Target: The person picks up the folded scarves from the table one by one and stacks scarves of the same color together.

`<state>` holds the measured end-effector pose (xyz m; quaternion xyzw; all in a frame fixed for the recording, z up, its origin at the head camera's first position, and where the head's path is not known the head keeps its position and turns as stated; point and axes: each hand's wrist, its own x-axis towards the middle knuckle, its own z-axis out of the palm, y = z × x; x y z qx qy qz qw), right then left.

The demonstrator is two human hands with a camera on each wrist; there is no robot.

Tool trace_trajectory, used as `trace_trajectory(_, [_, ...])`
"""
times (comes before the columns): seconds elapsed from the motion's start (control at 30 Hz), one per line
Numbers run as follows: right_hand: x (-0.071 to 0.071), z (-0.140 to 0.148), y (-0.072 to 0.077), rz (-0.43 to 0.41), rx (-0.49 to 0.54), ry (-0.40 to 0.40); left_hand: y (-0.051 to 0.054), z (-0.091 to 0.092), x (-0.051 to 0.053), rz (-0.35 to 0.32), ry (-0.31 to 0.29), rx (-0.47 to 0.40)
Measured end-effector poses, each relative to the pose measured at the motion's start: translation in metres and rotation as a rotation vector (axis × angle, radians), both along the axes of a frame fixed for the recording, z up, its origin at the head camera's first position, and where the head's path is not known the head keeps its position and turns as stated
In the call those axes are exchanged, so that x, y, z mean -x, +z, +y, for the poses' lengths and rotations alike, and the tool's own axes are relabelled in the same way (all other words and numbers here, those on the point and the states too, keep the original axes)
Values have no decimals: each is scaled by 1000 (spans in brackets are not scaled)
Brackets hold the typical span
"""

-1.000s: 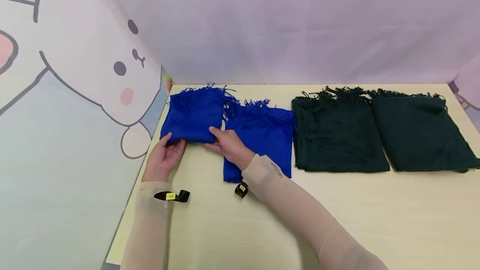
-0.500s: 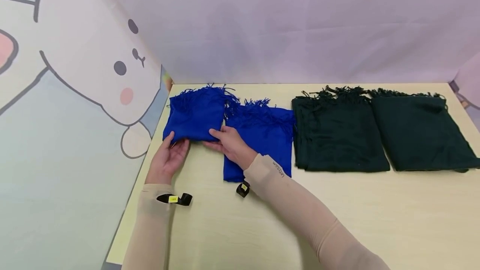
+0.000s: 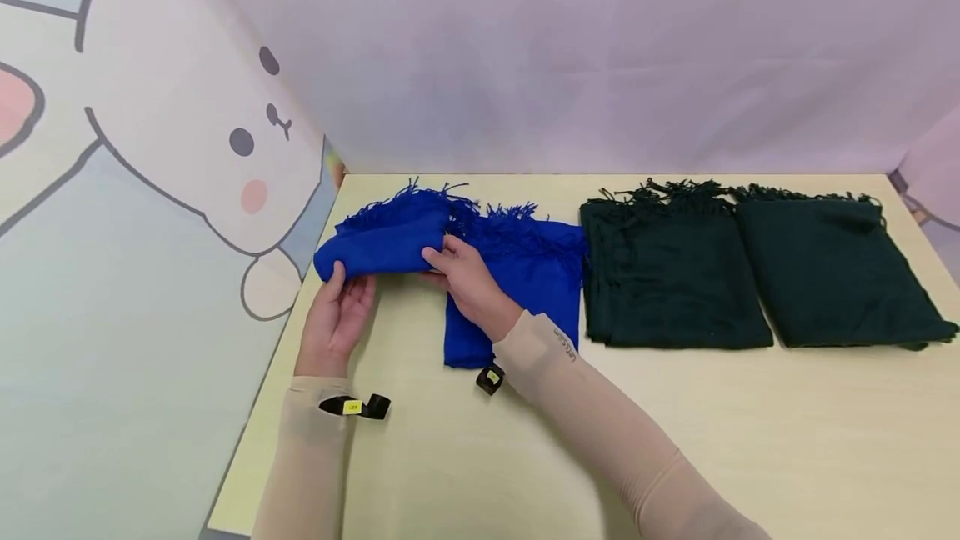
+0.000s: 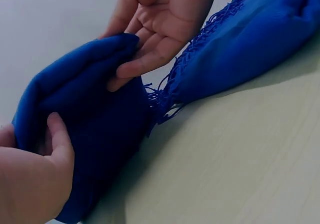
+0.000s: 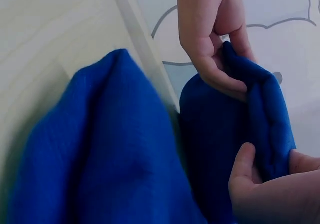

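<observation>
Before a pale wall [image 3: 600, 57] lies one table [image 3: 675, 440], and the step in hand there looks like folding or straightening a scarf by its near edge. The next move, I judge, calls for keeping both corners level and the layers pinched together while the edge is guided or laid down.

Four scarves are in sight, all with fringe towards the wall. Two are dark and the largest: the right dark scarf [image 3: 825, 273] and the left dark scarf [image 3: 675, 277], lying flat side by side. Two are blue. The flat blue scarf [image 3: 517, 298] lies just beside the left dark one; whether their edges touch I cannot tell. The held scarf [image 3: 382, 248] is at the table's left end, its near edge raised in a thick, rounded band and its fringed part lower behind. Fringe lies between the two blue scarves, too tangled to assign strand by strand.

Two sleeves follow, the right sleeve [image 3: 592, 407] reaching over the near corner of the flat blue one, the left sleeve [image 3: 315, 457] beside bare table.

Two hands come next, both gripping the held scarf. The left hand [image 3: 337, 323] pinches its left corner, thumb on the near face; the right hand [image 3: 472, 286] pinches its right corner, thumb on top and fingers beneath.

Smallest are two black straps [image 3: 375, 407], one at each wrist, each with a yellow label.
</observation>
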<state>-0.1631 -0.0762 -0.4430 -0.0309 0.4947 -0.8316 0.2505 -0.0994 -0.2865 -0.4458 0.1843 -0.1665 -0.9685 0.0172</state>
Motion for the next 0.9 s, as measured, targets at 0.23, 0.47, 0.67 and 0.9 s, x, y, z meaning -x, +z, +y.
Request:
trace_trajectory(0.23, [-4,7,0,111,106,24,4,15,-5,208,-4,156])
trace_trajectory(0.47, [-6,11,7,184,141,28,13,26,-7,287,67,292])
trace_trajectory(0.67, [-9,21,18,253,122,39,24,35,-17,281,119,409])
trace_trajectory(0.9, [-14,37,34,361,107,38,40,42,-24,304,165,568])
